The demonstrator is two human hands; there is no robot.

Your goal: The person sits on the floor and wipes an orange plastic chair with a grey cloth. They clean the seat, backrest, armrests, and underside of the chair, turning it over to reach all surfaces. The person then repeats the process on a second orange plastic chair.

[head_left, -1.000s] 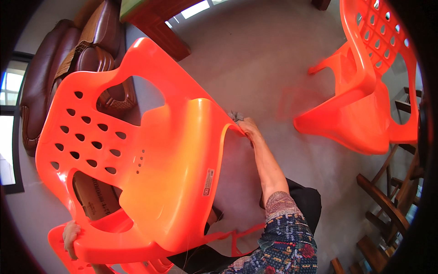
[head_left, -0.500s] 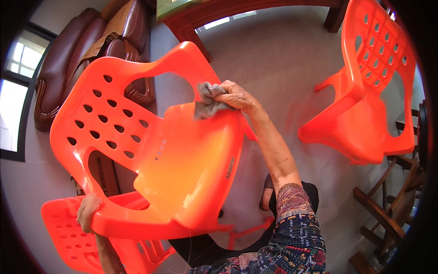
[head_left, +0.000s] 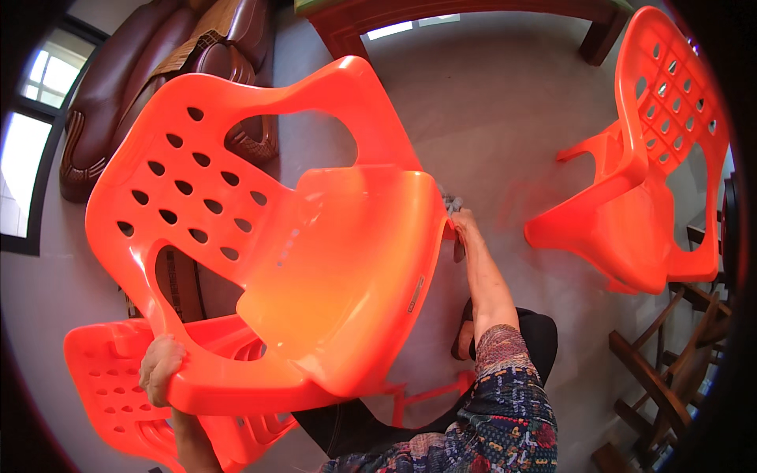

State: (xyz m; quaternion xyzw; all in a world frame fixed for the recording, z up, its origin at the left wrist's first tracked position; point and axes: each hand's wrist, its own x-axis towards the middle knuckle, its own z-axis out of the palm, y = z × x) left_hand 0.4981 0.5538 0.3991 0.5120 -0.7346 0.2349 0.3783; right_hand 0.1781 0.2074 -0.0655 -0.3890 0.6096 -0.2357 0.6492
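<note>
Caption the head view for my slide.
Left hand grips a glossy orange chair while the right hand holds a grey cloth.

You have two hands, the left hand (head_left: pixel 162 370) and the right hand (head_left: pixel 468 226), plus one gray cloth (head_left: pixel 453 205). Count one orange plastic armchair (head_left: pixel 339 268) before you, fourteen teardrop holes (head_left: pixel 184 188) in its backrest, and a second armchair (head_left: pixel 619 209) at right. Your nested armchairs (head_left: pixel 118 380) can't be counted surely. You also have one leather sofa (head_left: pixel 126 83) and one wooden table (head_left: pixel 337 33).
</note>
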